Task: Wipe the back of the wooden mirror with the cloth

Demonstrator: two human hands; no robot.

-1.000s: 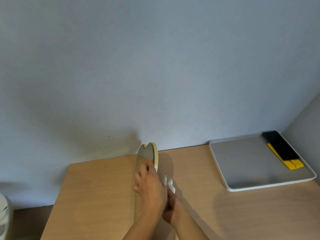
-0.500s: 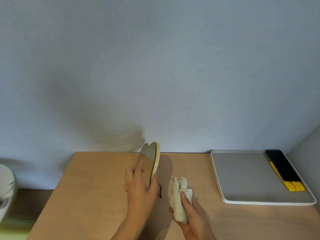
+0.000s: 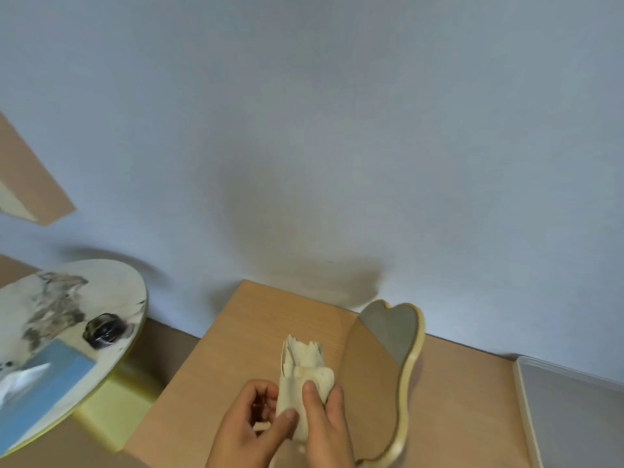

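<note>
A wooden-framed mirror (image 3: 410,373) with a wavy outline stands upright on the wooden table (image 3: 236,339), its glass face turned toward me and the left. No hand touches it. A folded cream cloth (image 3: 300,363) is held upright just left of the mirror. My right hand (image 3: 329,423) wraps around the cloth's lower part from the right, thumb on its front. My left hand (image 3: 246,423) pinches the cloth's bottom edge with thumb and fingers. The mirror's back is hidden from view.
A round pale side table (image 3: 67,319) at the left carries a blue tissue box (image 3: 44,393) and a small dark object (image 3: 103,329). A yellow block (image 3: 114,403) sits below it. The white tray's edge (image 3: 521,393) shows at far right. A grey wall stands close behind.
My left hand has let go of the mirror and taken hold of the cloth together with my right hand. The view has swung left, so the mirror now stands right of my hands.
</note>
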